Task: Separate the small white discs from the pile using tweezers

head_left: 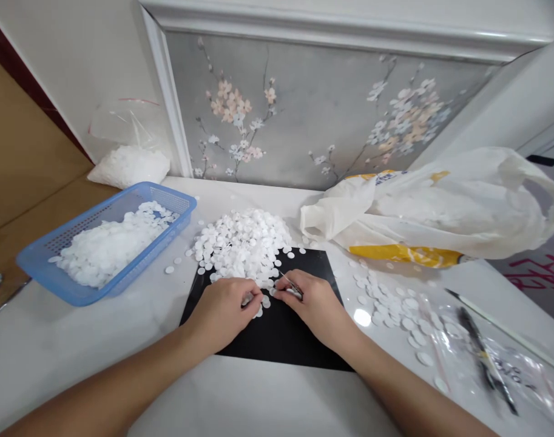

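Observation:
A heap of small white round discs [247, 240] lies across the back of a black mat [290, 340] and spills onto the white table. My left hand [226, 309] rests at the front of the heap, thumb and fingers pinched together; a white disc seems to show between them, partly hidden. Just to its right, my right hand [315, 300] is closed around a thin, pointed metal tool [291, 282], its tip toward the discs. Whether it is tweezers or a blade I cannot tell. A few loose discs lie on the mat between my hands.
A blue plastic basket [188, 209] of discs stands left, with a clear bag of white material [133, 167] behind it. A white and yellow plastic bag [422, 212] lies back right. Scattered discs [392, 306], a clear bag [522, 379] and a black pen-like tool [483, 358] lie right.

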`<state>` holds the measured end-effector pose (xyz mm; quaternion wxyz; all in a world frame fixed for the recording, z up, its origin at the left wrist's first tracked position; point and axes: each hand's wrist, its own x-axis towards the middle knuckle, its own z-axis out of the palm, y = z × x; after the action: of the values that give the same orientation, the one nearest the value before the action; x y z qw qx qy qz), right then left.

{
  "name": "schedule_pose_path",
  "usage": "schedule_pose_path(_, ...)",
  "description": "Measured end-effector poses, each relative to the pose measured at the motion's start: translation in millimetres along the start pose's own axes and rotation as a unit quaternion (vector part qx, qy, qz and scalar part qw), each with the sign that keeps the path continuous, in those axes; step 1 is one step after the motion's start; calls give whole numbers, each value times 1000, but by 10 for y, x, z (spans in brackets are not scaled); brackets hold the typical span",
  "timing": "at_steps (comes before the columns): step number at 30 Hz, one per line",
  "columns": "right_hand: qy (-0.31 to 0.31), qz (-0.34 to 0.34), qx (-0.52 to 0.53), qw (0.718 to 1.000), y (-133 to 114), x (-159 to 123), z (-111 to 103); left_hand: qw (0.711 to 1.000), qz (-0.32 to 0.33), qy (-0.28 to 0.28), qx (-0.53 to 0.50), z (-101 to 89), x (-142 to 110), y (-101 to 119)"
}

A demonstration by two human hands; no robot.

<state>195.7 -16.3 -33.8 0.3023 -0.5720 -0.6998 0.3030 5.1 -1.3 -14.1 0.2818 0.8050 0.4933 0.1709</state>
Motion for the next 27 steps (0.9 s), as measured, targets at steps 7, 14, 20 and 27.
schedule_pose_path(7,-68,127,270,952,-55,-2,-82,978,-106,-40,-176,-125,30,-35)
schedule_pose_path(14,-40,117,157,980,-47,56,-72,882,-179,-88,-426,-160,29,-50)
schedule_pose_path(20,-7,-35,-29,999,-21,55,29,850,-179,-69,-490,-248,48,-62)
schedule_pose_path(27,-78,99,198,972,-41,26,5,996,-25,-41,-76,-202,3,-100)
